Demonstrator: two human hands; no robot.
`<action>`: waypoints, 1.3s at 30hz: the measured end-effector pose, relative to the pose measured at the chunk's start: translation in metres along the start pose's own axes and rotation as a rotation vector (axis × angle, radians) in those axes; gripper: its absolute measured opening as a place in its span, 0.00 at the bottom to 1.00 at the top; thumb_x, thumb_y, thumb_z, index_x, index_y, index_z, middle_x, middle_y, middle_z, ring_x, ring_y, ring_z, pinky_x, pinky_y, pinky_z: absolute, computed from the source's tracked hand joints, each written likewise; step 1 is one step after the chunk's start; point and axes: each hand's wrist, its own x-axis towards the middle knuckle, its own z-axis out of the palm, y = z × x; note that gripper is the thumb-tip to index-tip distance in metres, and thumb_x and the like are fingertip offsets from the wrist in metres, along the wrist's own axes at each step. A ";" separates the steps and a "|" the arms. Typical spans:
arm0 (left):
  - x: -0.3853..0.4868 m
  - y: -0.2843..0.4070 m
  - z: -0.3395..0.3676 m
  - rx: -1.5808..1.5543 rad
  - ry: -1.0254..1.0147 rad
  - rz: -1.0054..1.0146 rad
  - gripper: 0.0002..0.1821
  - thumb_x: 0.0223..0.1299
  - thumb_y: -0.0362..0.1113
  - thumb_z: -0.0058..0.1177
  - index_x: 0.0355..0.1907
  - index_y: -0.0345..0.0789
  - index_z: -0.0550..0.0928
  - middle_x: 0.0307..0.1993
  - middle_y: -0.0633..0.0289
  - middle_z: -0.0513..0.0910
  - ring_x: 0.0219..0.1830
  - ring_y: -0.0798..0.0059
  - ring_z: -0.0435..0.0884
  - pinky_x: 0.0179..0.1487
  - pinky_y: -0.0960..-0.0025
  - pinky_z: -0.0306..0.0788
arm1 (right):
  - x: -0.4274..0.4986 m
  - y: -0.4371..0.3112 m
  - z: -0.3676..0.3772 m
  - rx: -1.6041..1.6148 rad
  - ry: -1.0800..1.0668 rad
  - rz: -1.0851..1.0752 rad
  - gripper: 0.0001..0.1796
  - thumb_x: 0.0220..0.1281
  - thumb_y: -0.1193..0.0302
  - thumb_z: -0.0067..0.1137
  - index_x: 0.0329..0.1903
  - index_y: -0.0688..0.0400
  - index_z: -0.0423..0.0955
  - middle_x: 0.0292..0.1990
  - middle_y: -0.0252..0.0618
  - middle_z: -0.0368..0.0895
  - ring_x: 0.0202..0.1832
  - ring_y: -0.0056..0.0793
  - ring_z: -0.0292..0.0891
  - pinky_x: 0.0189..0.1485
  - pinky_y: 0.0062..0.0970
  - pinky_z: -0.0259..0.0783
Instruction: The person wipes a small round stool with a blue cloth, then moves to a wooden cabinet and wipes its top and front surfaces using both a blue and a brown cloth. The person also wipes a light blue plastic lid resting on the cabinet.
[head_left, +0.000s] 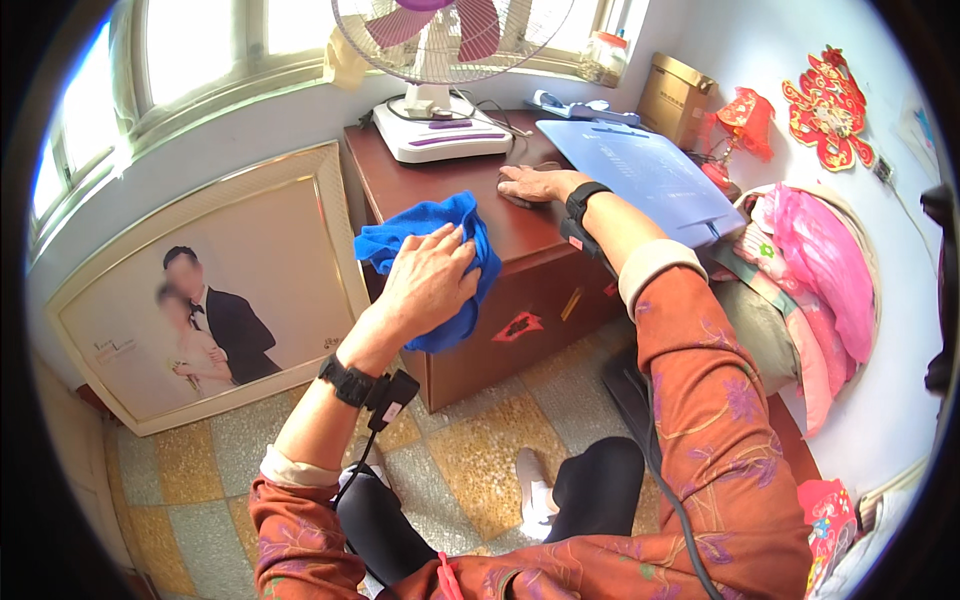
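Note:
My left hand (431, 285) is on a bunched blue cloth (420, 225), its fingers pressing into the folds. The cloth lies over the front left corner of a reddish-brown wooden desk (529, 229) and hangs down past its edge. Farther back, my right hand (536, 184) rests low on the desktop, palm down. Dark shapes show around its fingers; whether they are shadow or a thing under the palm is unclear. Just right of this hand lies a translucent blue plastic board (637, 172).
An electric fan (442, 139) stands at the desk's back. A large framed portrait (247, 225) leans against the wall on the left. To the right are a cardboard box (675, 101), a red lamp (742, 124) and a pile of pink fabric (821, 262). A cable (667, 487) runs along my right arm.

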 end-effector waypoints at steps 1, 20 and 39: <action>0.001 0.001 0.001 0.009 -0.003 -0.006 0.20 0.64 0.44 0.51 0.51 0.31 0.79 0.61 0.46 0.77 0.69 0.54 0.69 0.65 0.52 0.63 | -0.014 -0.005 0.006 0.016 0.031 -0.015 0.42 0.72 0.42 0.38 0.78 0.52 0.46 0.76 0.58 0.47 0.78 0.56 0.42 0.78 0.45 0.43; 0.002 0.010 -0.003 0.050 -0.100 -0.123 0.27 0.66 0.51 0.52 0.59 0.34 0.79 0.64 0.44 0.74 0.70 0.53 0.67 0.69 0.53 0.59 | -0.089 0.006 0.057 0.179 0.623 0.133 0.36 0.65 0.43 0.46 0.66 0.54 0.70 0.65 0.51 0.72 0.69 0.50 0.63 0.70 0.48 0.58; 0.047 0.033 0.019 0.113 -0.181 0.106 0.23 0.69 0.41 0.50 0.61 0.29 0.74 0.62 0.43 0.74 0.67 0.49 0.69 0.66 0.52 0.64 | -0.134 -0.066 0.192 1.590 1.629 0.087 0.24 0.78 0.68 0.44 0.70 0.65 0.60 0.70 0.56 0.62 0.71 0.48 0.61 0.71 0.39 0.58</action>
